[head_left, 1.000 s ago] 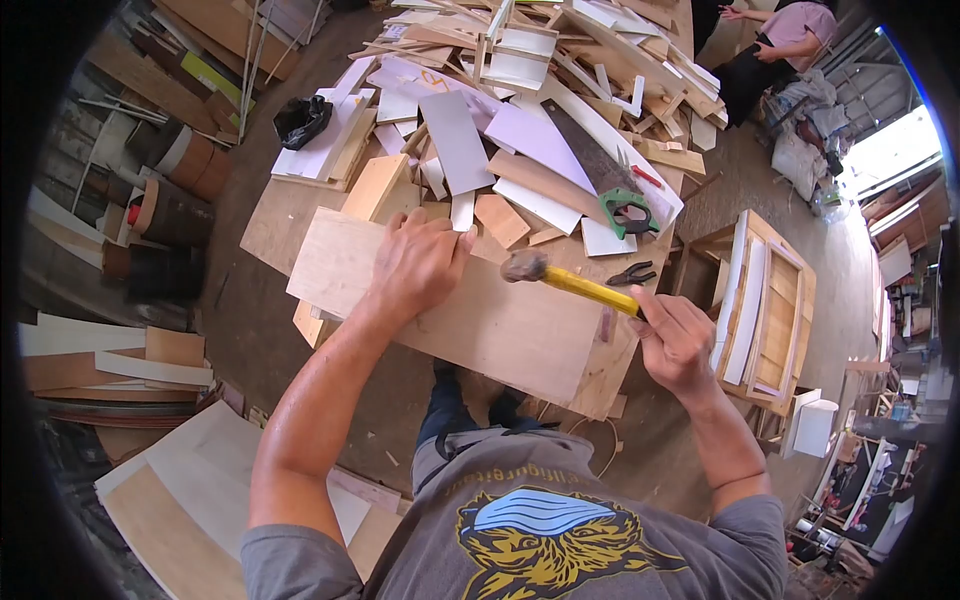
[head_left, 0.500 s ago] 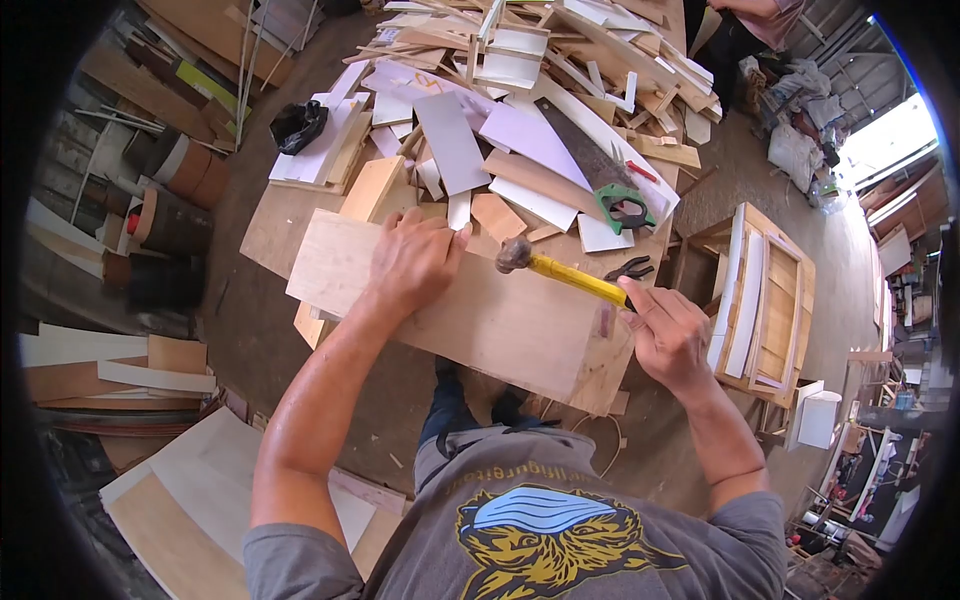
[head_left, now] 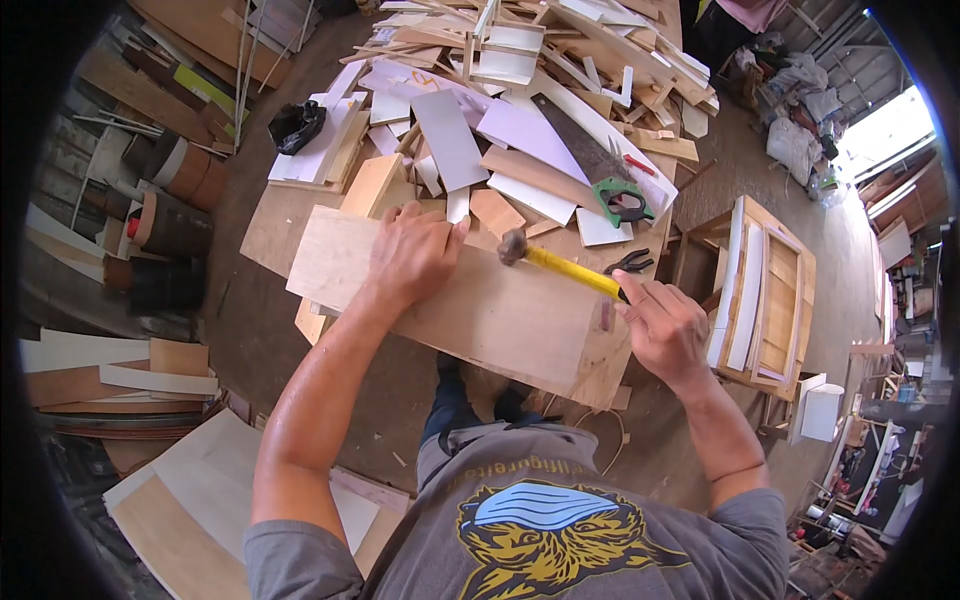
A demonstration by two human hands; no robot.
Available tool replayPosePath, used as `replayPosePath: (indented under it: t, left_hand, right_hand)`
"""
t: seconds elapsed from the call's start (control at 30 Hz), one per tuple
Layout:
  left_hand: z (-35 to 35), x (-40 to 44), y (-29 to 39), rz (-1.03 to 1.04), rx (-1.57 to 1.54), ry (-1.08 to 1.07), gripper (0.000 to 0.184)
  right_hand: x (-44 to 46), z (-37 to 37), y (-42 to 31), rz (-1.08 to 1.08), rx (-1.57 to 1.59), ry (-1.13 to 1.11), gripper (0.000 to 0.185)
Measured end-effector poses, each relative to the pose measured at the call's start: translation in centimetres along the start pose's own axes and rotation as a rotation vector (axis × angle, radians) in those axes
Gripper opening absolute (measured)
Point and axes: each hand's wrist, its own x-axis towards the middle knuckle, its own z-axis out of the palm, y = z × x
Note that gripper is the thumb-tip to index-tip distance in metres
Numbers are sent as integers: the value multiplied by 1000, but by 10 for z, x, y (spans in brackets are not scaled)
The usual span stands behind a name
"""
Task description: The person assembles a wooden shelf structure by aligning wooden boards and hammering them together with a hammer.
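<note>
A hammer (head_left: 570,270) with a yellow shaft and a dark, worn head is in my right hand (head_left: 668,330), fingers wrapped round the black end of its handle. The hammer head is over the far edge of a pale wooden board (head_left: 480,325); whether it touches the wood I cannot tell. My left hand (head_left: 412,255) grips this board near its left part, fingers bent over the far edge. Black-handled pliers (head_left: 630,264) lie just beyond the hammer handle. A handsaw (head_left: 610,190) with a green handle rests on the scraps behind.
A heap of wood offcuts (head_left: 510,120) covers the far part of the worktable (head_left: 265,225). On it lie a black plastic bag (head_left: 298,126) and a red-handled tool (head_left: 638,163). A wooden frame piece (head_left: 765,300) stands at the right. Sheets of board (head_left: 200,490) lean at lower left.
The hammer head has shifted slightly, a little to the right and up. Both hands keep their hold, and the board stays nearly in place.
</note>
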Motion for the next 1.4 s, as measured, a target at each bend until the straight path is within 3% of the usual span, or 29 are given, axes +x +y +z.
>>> replayPosePath:
  t: [0.23, 0.43, 0.6, 0.8, 0.9, 0.93, 1.0, 1.1, 1.2, 1.3, 1.4]
  left_hand:
    - [9, -1, -7, 51, -1, 64, 44]
    - [4, 0, -1, 40, 28, 72, 34]
    - [-5, -1, 7, 38, -75, 93, 21]
    - [-12, -13, 4, -50, -172, 122, 27]
    - [-8, -32, -9, -55, 21, 161, 41]
    - [-13, -37, -15, -84, 77, 77, 52]
    - [-12, -47, -35, -128, 94, 91, 54]
    - [-11, -63, -55, -197, 163, 65, 60]
    - [-13, -73, -66, -191, 217, 52, 61]
    - [-9, -80, -70, -208, 183, 96, 59]
    - [-7, -81, -72, -224, 207, 105, 58]
  right_hand:
    - [-13, -2, 5, 43, 3, -25, 50]
    - [-64, 58, 25, 503, 270, 100, 46]
    - [-142, 154, 62, 937, 332, -17, 37]
    - [-206, 226, 62, 1276, 241, -220, 44]
    - [-234, 263, 61, 1349, 307, -157, 44]
    - [-231, 259, 58, 1342, 290, -170, 44]
    - [-228, 251, 51, 1331, 254, -200, 43]
    - [-245, 272, 55, 1093, -50, -109, 45]
    - [-241, 273, 58, 849, -70, -82, 38]
    - [-227, 282, 64, 483, 165, -140, 29]
    - [-202, 308, 64, 421, 181, -119, 24]
